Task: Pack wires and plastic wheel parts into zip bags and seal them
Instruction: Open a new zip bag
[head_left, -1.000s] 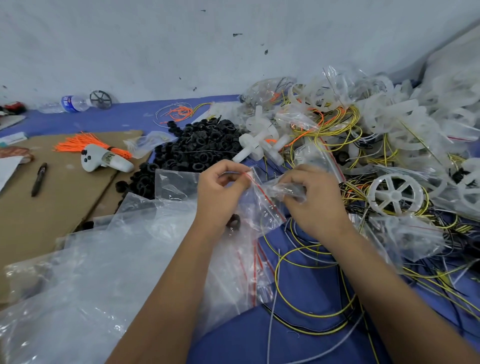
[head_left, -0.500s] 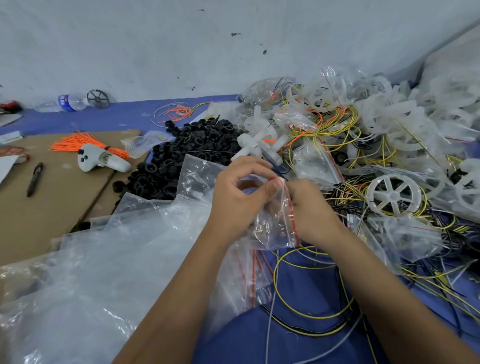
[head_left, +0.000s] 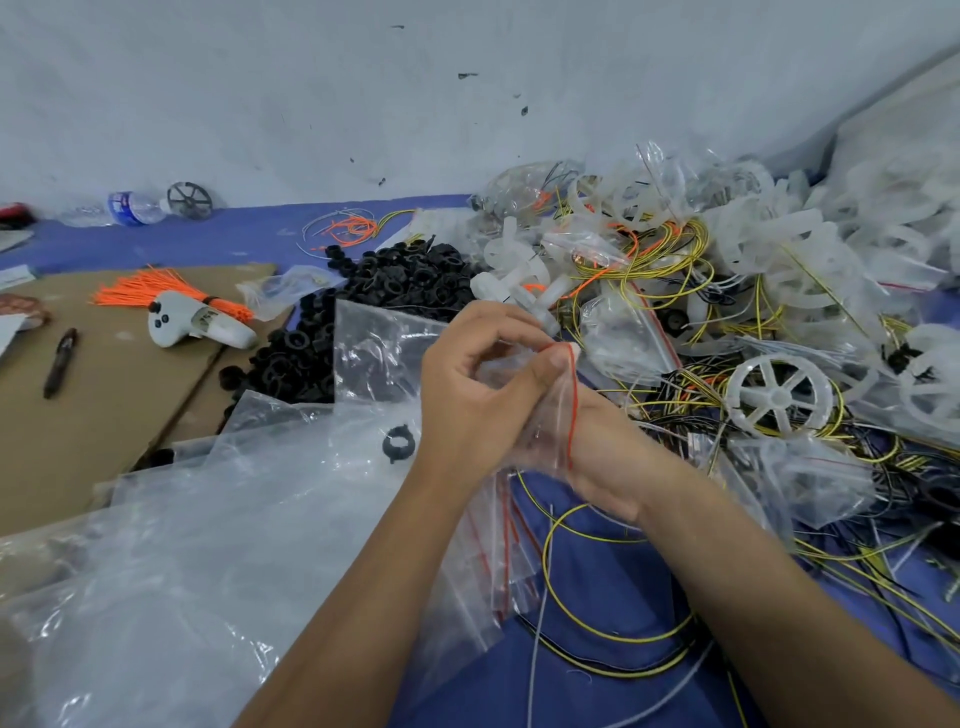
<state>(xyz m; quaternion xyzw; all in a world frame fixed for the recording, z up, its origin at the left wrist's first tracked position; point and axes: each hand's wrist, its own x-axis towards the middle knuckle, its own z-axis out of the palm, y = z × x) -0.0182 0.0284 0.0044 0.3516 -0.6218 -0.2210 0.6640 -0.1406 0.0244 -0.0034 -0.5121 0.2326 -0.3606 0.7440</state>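
My left hand and my right hand both grip a small clear zip bag with a red seal strip, held above the blue cloth. The left thumb and fingers pinch the bag's top edge; the right hand holds it from below, partly hidden behind the left. What is inside the bag cannot be made out. A white spoked plastic wheel lies to the right on tangled yellow and black wires. A yellow wire loop lies under my forearms.
A heap of black rings sits behind my hands; one black ring lies on loose clear bags. Filled bags and white wheels pile at right. Cardboard at left holds a white controller, orange ties and a pen.
My hands came together on the zip bag; the left hand shifted right along its top edge, and the red seal strip now hangs nearly vertical.
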